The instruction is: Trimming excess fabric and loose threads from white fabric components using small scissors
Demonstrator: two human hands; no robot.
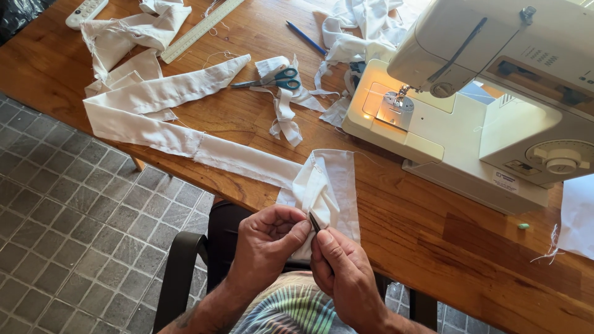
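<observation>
Both sets of fingers were pinched tight at bottom centre of the frame: left hand (267, 238) gripping the white strip (185, 139) at its bunched end, right hand (343, 272) holding a small dark tool (314, 221), probably a seam ripper, can't say for sure, right against that end. From my fingers the strip ran up and left across the table (433, 235), long axis diagonal, so the left hand sat nearer the loose length. Scissors (275, 79) lay upper centre, sewing machine (495, 105) upper right.
</observation>
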